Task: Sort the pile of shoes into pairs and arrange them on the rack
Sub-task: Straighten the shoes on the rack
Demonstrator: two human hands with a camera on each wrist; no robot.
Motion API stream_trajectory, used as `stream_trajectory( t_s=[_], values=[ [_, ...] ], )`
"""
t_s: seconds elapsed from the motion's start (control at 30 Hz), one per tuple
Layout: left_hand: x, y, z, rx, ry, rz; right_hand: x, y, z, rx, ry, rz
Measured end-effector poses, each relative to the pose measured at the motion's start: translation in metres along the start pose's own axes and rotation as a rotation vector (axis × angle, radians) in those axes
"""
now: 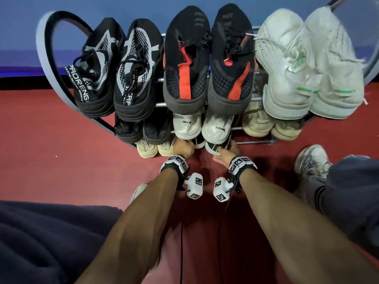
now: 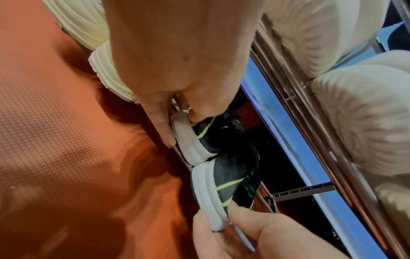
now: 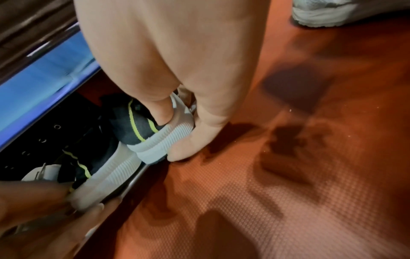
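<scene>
Red textured flooring [image 1: 61, 152] runs under a metal shoe rack [image 1: 254, 142] standing against a blue wall. On the top tier, from 10 o'clock to 2 o'clock, sit a black-and-grey knit pair [image 1: 119, 72], a black pair with red straps [image 1: 207, 64] and a white pair with green marks [image 1: 311, 66]. The middle tier shows a black pair [image 1: 143, 130], a white pair [image 1: 203, 127] and a beige pair [image 1: 270, 124]. Down at the bottom tier, a cream pair [image 1: 154, 148] rests at 9 o'clock from the hands.

Both hands reach to the bottom tier at the centre. The left hand [image 1: 183, 147] pinches the heel of one dark grey sneaker with neon-yellow stripes [image 2: 199, 140], thumb on the heel fabric and a finger under the white sole. The right hand [image 1: 225, 153] grips the matching sneaker [image 3: 144, 128] the same way, thumb on the heel and fingers [image 3: 188, 145] beneath the ribbed sole. The two sneakers lie side by side with heels touching, over the front bar of the lowest tier, toes pointing in toward the wall.

At 4 o'clock from the hands, the person's own grey sneaker [image 1: 311, 160] stands on the floor.
</scene>
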State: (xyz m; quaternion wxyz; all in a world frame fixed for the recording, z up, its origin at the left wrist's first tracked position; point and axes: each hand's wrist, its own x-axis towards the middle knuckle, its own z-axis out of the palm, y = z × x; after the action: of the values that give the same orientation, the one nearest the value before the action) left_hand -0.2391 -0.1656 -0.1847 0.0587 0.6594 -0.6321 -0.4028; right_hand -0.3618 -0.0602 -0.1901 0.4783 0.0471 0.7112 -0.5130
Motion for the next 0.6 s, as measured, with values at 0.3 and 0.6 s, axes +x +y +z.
stream_trajectory(
  t_s=[0.3, 0.6],
  values=[
    [0.013, -0.026, 0.033, -0.222, -0.104, -0.125, 0.010, 0.001, -0.008, -0.127, 0.160, -0.135],
    [-0.032, -0.006, -0.012, -0.138, 0.006, -0.019, 0.008, 0.002, 0.007, -0.131, 0.131, -0.146]
  ],
)
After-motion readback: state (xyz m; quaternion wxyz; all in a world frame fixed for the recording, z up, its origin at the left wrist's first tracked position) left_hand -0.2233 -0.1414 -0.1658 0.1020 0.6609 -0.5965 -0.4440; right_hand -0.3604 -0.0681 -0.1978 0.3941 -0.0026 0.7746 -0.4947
